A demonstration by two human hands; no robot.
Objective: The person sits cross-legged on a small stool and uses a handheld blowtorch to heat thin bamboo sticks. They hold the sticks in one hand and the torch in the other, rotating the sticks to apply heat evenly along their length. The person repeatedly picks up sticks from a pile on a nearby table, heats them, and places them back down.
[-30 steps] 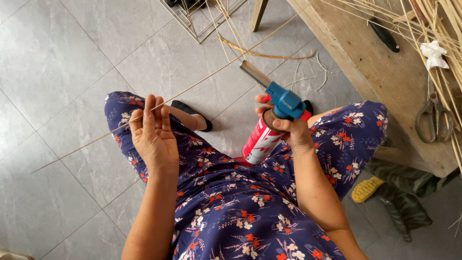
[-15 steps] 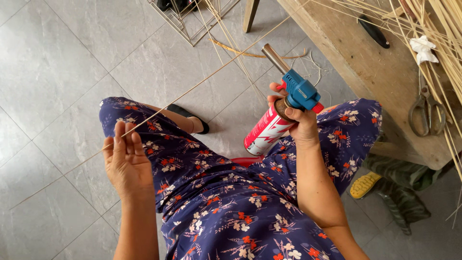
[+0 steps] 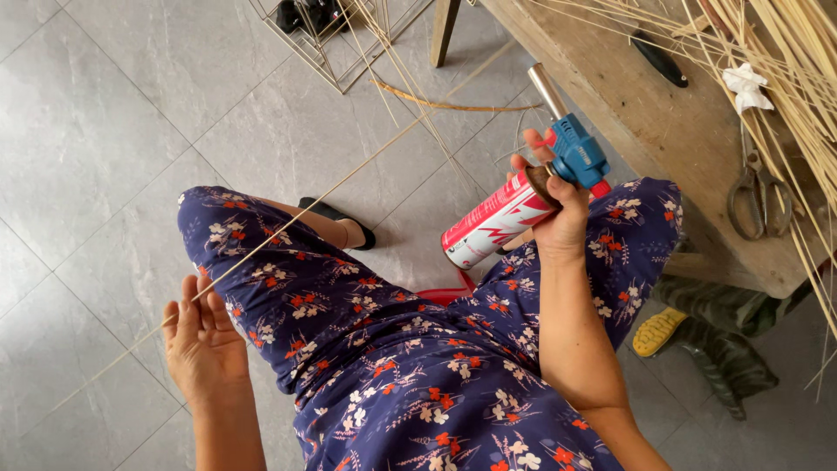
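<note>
Torch canister (image 3: pixel 497 228) gripped in right hand (image 3: pixel 558 214), apparently tilted.

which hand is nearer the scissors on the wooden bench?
Right. The right hand grips the red gas torch can just left of the bench, a short way from the scissors. The left hand holds a thin cane strip across the lap, far away.

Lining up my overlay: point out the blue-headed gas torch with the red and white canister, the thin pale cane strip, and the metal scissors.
blue-headed gas torch (image 3: pixel 575 155), head view, on its blue head.
thin pale cane strip (image 3: pixel 349 179), head view, mid-length over the floor.
metal scissors (image 3: pixel 760 196), head view, at the handle loops.
</note>
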